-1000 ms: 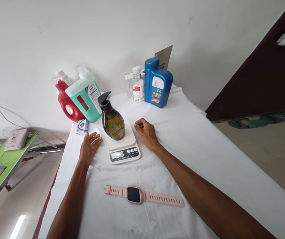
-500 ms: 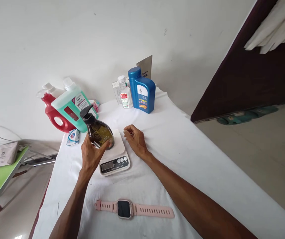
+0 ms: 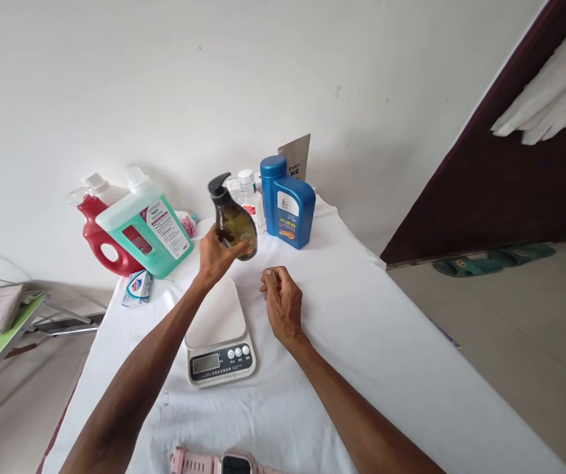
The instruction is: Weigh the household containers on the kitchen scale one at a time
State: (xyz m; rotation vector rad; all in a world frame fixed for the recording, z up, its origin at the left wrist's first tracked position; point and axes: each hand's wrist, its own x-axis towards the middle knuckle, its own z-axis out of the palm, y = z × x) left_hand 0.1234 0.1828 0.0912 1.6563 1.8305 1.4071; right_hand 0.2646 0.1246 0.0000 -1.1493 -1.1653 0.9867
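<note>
The left hand (image 3: 216,253) is gripping a dark brown pump-top bottle (image 3: 232,220), tilted, above the table beyond the white kitchen scale (image 3: 218,332). The right hand (image 3: 280,299) is resting loosely curled, holding nothing. The low grip is risking a slip onto the blue plastic jug (image 3: 287,201).

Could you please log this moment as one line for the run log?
left hand: grip on brown pump bottle, lifted | scale: bare | right hand: resting on cloth

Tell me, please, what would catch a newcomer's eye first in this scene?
Probably the dark brown pump bottle, held tilted in the left hand above the white-covered table. Below it lies the bare white kitchen scale, with the right hand resting loosely curled beside it. Behind, a blue jug stands by the wall.
</note>
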